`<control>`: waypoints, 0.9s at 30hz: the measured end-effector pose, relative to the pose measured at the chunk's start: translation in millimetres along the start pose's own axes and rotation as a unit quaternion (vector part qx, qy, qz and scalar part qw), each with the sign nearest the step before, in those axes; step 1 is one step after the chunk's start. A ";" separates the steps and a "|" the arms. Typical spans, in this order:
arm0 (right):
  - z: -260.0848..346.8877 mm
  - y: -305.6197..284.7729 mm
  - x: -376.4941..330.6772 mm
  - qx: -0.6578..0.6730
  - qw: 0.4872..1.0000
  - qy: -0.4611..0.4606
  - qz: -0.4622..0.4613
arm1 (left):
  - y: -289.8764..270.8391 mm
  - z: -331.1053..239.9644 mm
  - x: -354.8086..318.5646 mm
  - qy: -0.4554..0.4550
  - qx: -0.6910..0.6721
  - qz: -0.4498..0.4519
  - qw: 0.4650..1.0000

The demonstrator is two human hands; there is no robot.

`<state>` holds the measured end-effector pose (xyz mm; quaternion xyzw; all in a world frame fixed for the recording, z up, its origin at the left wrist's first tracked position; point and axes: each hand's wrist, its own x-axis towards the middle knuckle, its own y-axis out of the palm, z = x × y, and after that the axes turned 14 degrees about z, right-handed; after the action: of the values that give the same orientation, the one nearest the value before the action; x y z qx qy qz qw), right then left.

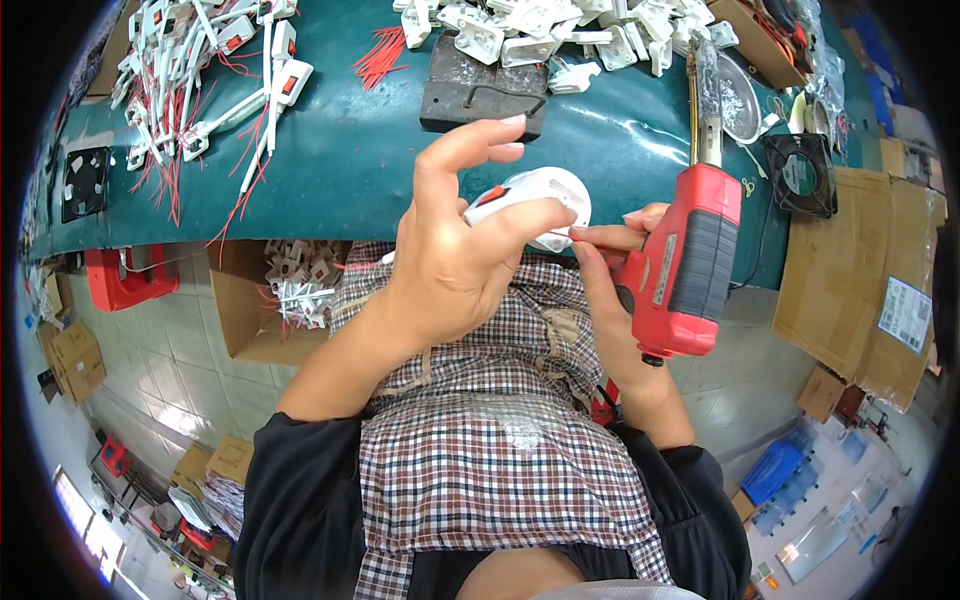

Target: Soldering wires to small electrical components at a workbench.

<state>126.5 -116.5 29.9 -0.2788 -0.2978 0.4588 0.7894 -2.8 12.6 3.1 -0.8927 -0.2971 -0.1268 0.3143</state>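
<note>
With left hand (450,255), grips white rocker-switch housing (562,186) between both hands; with right hand (602,290), pinches red wire (562,236) beside red-and-black power tool (690,265).

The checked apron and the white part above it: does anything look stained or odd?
The apron has a whitish patch, like dust or wear; I can't tell which. Nearer the table, a tan piece looks ragged. The white part shows no obvious damage, though the left hand hides some.
</note>
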 end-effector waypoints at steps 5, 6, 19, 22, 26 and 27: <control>-9.6 -0.5 1.7 -0.022 0.999 -0.035 0.005 | -4.9 -10.6 3.7 -0.046 0.037 0.024 0.998; -12.1 0.6 1.1 -0.017 0.999 -0.042 0.007 | -4.9 -12.7 4.0 -0.059 0.025 0.019 0.998; -40.1 24.0 -15.7 0.086 0.994 -0.029 -0.057 | 2.1 -5.5 2.4 -0.047 0.103 0.012 0.994; -38.1 17.5 -17.9 -0.004 1.000 -0.014 0.002 | 4.7 -4.9 1.4 -0.039 0.124 0.005 0.991; -27.4 10.8 -32.2 0.158 0.985 0.072 0.004 | 6.5 -6.1 0.7 -0.059 0.128 0.012 0.990; -22.6 2.6 -33.4 0.200 0.976 0.088 0.000 | 6.7 -5.6 0.7 -0.060 0.128 0.009 0.990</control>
<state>128.0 -148.9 5.8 -0.1546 -0.1292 0.4826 0.8523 1.6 5.1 4.4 -0.8540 -0.3207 -0.0310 0.4085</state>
